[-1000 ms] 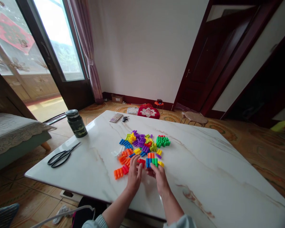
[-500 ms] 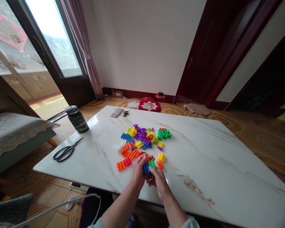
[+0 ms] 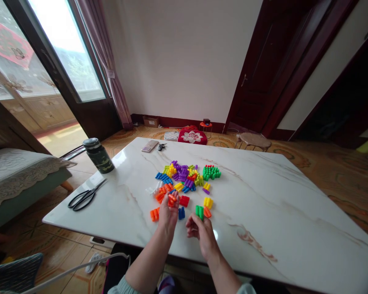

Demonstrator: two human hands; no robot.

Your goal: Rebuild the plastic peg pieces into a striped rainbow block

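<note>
My left hand (image 3: 168,214) is over the near edge of a pile of plastic building blocks, its fingers closed around an orange block (image 3: 172,198). In my right hand (image 3: 201,230), a green block (image 3: 199,211) is pinched between thumb and fingers. A blue block (image 3: 181,213) lies on the table between the hands, with a red block (image 3: 184,201) just beyond it. Yellow blocks (image 3: 208,203) and an orange block pair (image 3: 207,212) are close to the right hand. More orange blocks (image 3: 155,214) sit left of the left hand, partly covered by it.
The white marble-patterned table (image 3: 257,196) also bears a cluster of green blocks (image 3: 211,172), purple blocks (image 3: 180,171), black-handled scissors (image 3: 86,196), a dark camouflage bottle (image 3: 98,156), a phone (image 3: 150,146) and keys (image 3: 162,146). A stool (image 3: 254,140) stands beyond the table.
My hands have moved apart from a shared group of blocks. The blue block now lies on the table. My left hand has shifted left with an orange block; the green one stays in my right.
</note>
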